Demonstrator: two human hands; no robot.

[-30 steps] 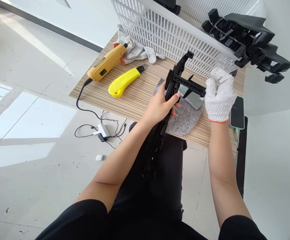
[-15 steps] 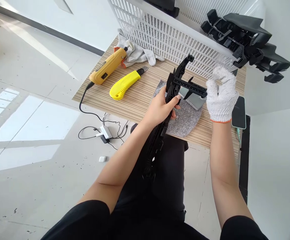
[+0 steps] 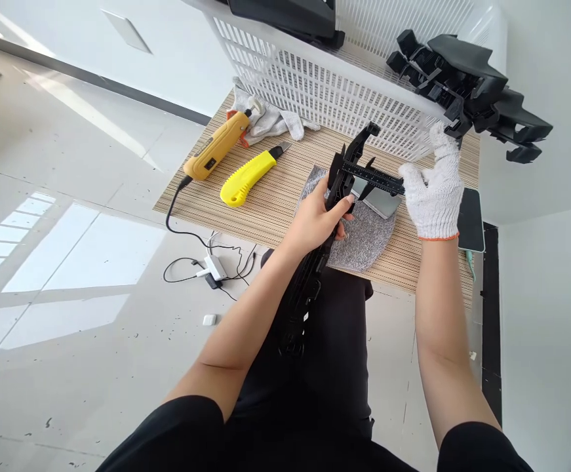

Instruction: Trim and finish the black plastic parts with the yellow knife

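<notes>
My bare left hand (image 3: 320,219) is closed around a long black plastic part (image 3: 309,282), which slants from my lap up over the table. A black caliper (image 3: 374,176) lies across the part's upper end, its fixed jaw just above my left fingers. The sliding jaw stands apart to the right of the part. At the caliper's right end is my right hand (image 3: 435,190) in a white knit glove, thumb and forefinger spread; the thumb is at the beam's tip, and whether it touches cannot be told. Beneath lie a grey cloth (image 3: 364,236) and a flat silver-grey object (image 3: 383,200).
A yellow utility knife (image 3: 248,178), blade out, and a corded yellow rotary tool (image 3: 217,145) lie left, by spare gloves (image 3: 275,121). Behind stands a white slotted basket (image 3: 315,78) with black plastic parts (image 3: 472,92) overhanging its rim. A phone (image 3: 471,219) lies right.
My right hand's fingers have uncurled and spread, the forefinger now stretched upward. My left hand keeps its grip on the plastic part. The whole view has shifted slightly.
</notes>
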